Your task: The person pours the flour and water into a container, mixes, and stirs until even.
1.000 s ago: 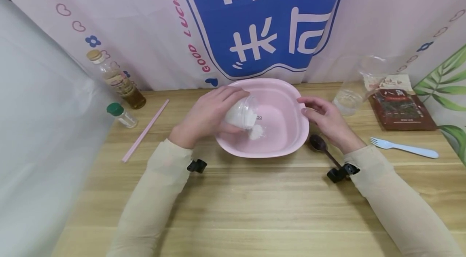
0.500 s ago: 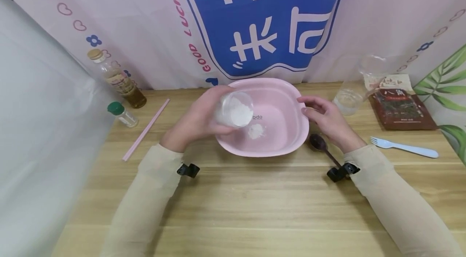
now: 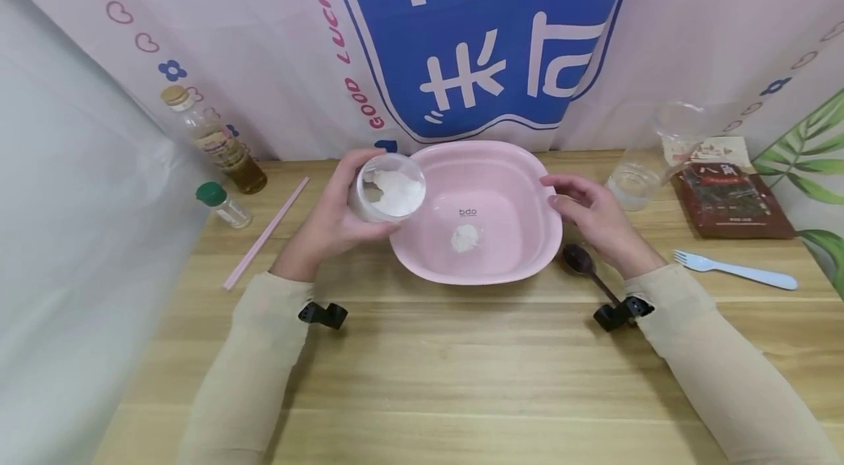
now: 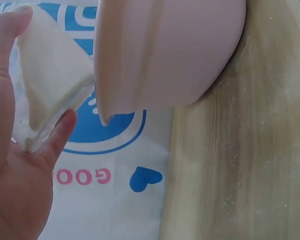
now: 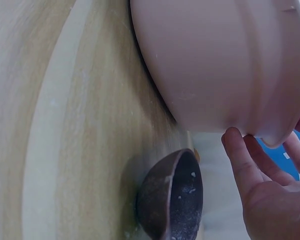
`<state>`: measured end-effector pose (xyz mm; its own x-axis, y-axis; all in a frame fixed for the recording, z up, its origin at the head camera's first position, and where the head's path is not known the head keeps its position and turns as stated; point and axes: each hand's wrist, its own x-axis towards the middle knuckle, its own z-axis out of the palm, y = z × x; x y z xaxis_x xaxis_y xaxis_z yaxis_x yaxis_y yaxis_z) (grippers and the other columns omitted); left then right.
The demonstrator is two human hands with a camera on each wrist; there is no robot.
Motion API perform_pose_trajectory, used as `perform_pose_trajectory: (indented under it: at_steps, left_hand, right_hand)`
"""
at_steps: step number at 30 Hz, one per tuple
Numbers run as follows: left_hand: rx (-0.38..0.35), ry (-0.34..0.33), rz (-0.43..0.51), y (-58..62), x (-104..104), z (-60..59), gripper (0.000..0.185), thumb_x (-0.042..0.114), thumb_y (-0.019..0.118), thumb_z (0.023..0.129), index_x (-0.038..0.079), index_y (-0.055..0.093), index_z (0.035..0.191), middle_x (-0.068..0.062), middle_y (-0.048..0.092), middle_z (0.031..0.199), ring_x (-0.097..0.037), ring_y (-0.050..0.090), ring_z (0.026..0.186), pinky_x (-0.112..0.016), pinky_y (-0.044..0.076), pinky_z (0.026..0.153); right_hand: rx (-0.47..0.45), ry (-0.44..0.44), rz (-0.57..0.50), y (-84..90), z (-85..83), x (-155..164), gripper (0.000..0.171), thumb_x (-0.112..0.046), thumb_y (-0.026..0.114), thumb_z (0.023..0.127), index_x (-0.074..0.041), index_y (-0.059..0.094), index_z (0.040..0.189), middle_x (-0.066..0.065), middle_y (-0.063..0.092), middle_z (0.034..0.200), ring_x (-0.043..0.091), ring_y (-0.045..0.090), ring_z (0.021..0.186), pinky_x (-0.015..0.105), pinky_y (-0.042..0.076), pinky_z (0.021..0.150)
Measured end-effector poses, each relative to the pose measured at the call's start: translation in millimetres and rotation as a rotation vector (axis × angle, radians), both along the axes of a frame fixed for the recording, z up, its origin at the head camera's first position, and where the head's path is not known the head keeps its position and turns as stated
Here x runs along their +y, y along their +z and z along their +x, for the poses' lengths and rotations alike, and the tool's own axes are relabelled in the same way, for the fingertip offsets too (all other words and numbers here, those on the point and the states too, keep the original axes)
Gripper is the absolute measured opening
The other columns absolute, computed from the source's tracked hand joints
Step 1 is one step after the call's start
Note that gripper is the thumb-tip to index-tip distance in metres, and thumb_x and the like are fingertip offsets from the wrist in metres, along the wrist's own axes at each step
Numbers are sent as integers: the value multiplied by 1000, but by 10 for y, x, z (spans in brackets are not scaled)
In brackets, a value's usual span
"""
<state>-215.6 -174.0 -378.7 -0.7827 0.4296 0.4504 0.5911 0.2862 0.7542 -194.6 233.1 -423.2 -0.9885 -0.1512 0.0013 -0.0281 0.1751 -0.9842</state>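
Clear jar [image 3: 387,187] of white powder, gripped in the curled fingers of the left hand [image 3: 330,223], tilted just above the left rim of the pink basin [image 3: 521,179]. Small heap of powder [image 3: 464,236] already on the basin floor; most left in the jar. Right hand [image 3: 593,220] with relaxed fingers against the basin's right rim, beside a dark spoon [image 3: 580,260] on the worktop [image 3: 461,362].

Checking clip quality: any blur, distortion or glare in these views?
Head view: sharp centre, wide-angle bending of the wooden table edges, even light. Left wrist: clear plastic cup of white powder soft, very close. Right wrist: dark brown spoon slightly blurred; no glare.
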Motion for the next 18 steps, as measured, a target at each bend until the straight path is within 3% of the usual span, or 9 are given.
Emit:
perform_pose_trajectory:
  at_steps: [4,8,11,18]
  left_hand:
    - [-67,21,129,-35,-96,23,100,-10,92,67,-1,44,153,-15,58,149,-27,52,138,-48,37,123]
    - [-162,91,255,-93,-233,53,98,-17,84,68,1,44,155,-1,58,145,-22,52,135,-38,39,121]
    - [-226,147,312,-144,-350,68,94,-19,79,70,6,45,155,7,58,142,-19,53,133,-32,41,119]
    - [-316,254,388,-268,-610,92,85,-19,69,78,8,48,155,9,60,139,-14,54,131,-22,42,115]
  right_hand:
    - [-11,-1,-4,4,1,-3,42,-13,58,111,7,55,148,13,58,145,0,64,118,15,59,96]
    - [-14,0,0,8,6,1,43,-14,57,111,7,54,148,16,57,147,1,64,118,15,59,96]
    - [-14,-1,8,15,8,6,43,-14,57,111,7,54,149,18,56,149,1,63,119,15,59,96]
    - [-21,0,18,40,10,0,43,-14,57,111,6,55,149,24,53,155,2,62,120,14,58,96]
